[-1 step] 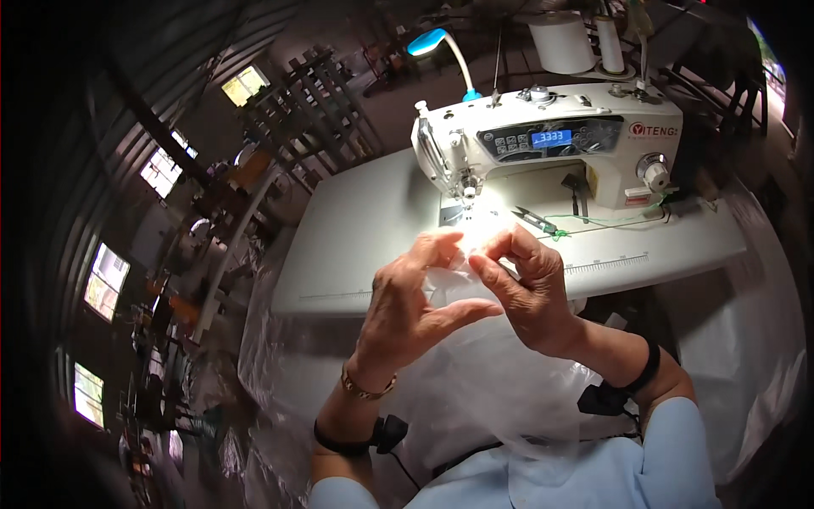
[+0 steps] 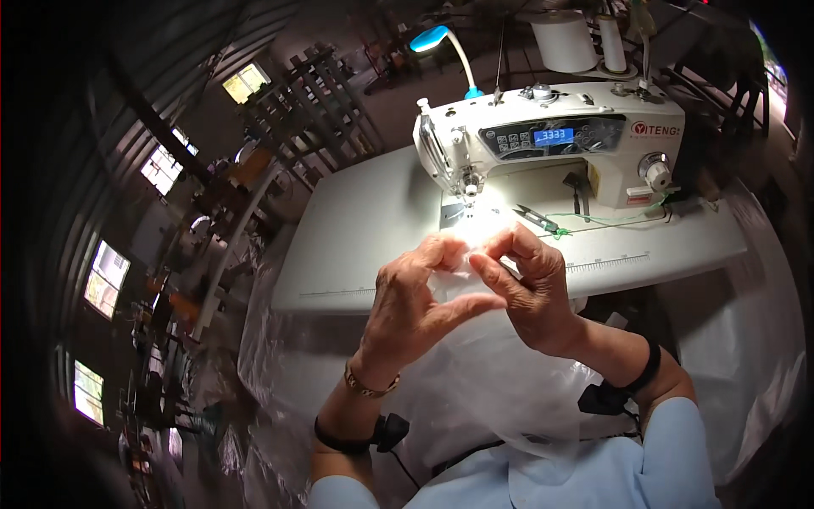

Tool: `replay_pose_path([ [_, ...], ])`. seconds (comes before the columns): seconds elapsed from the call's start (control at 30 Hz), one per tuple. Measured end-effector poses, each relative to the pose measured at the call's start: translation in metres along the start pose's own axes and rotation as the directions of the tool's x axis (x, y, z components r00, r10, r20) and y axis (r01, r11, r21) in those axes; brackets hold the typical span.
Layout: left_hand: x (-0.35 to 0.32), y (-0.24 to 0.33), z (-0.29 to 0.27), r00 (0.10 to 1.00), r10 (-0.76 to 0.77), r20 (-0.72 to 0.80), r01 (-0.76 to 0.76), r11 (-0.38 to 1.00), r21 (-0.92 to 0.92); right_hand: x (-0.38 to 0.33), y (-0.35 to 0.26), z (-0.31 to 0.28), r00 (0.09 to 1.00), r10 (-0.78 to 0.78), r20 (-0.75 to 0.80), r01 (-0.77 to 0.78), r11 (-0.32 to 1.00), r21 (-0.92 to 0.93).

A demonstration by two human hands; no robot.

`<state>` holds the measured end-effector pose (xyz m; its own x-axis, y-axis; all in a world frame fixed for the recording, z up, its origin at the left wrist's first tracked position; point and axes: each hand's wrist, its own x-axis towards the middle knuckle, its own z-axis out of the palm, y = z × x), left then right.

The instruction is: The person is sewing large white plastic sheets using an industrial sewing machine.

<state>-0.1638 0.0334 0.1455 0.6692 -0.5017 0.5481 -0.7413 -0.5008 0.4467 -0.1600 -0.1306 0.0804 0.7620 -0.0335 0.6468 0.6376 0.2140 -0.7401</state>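
Note:
Thin, see-through white fabric (image 2: 517, 394) hangs from my hands over the near table edge and into my lap. My left hand (image 2: 411, 293) has its fingers curled onto the fabric's upper edge, while its thumb stretches across toward the other hand. Thumb and forefinger of my right hand (image 2: 538, 293) pinch the same edge close beside it. Both hands are raised just in front of the white sewing machine (image 2: 593, 106), near its needle area (image 2: 471, 191). Strong light washes out the fabric at the fingertips, so its fold there cannot be made out.
Dark thread snips (image 2: 538, 219) with a green cord lie under the machine arm, by a small black tool (image 2: 578, 195). A blue lamp (image 2: 430, 38) rises behind. White thread cones (image 2: 564, 42) stand at the back right. A ruler strip (image 2: 606, 261) marks the table's front.
My left hand has shifted slightly right, its thumb nearer my right hand. The right hand keeps its pinch almost in place.

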Motion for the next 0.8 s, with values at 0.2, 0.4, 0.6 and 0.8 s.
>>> replay_pose_path([
  [0.2, -0.007, -0.020, 0.006, 0.977, -0.194, 0.087, 0.212, 0.900, -0.380, -0.003, 0.005, 0.004, 0.996, 0.090, 0.019, -0.092, 0.983, 0.158],
  [0.4, -0.009, -0.025, 0.014, 0.928, -0.366, 0.071, 0.325, 0.698, -0.638, 0.003, 0.000, -0.007, 0.994, 0.103, -0.023, -0.103, 0.995, -0.013],
  [0.6, -0.011, -0.038, 0.021, 0.910, -0.413, 0.037, 0.329, 0.665, -0.670, -0.001, 0.011, -0.028, 0.892, 0.358, 0.276, -0.323, 0.932, -0.164],
  [0.8, -0.011, -0.044, 0.022, 0.915, -0.400, 0.042, 0.303, 0.616, -0.727, -0.003, 0.011, -0.018, 0.939, 0.267, 0.218, -0.222, 0.953, -0.208],
])
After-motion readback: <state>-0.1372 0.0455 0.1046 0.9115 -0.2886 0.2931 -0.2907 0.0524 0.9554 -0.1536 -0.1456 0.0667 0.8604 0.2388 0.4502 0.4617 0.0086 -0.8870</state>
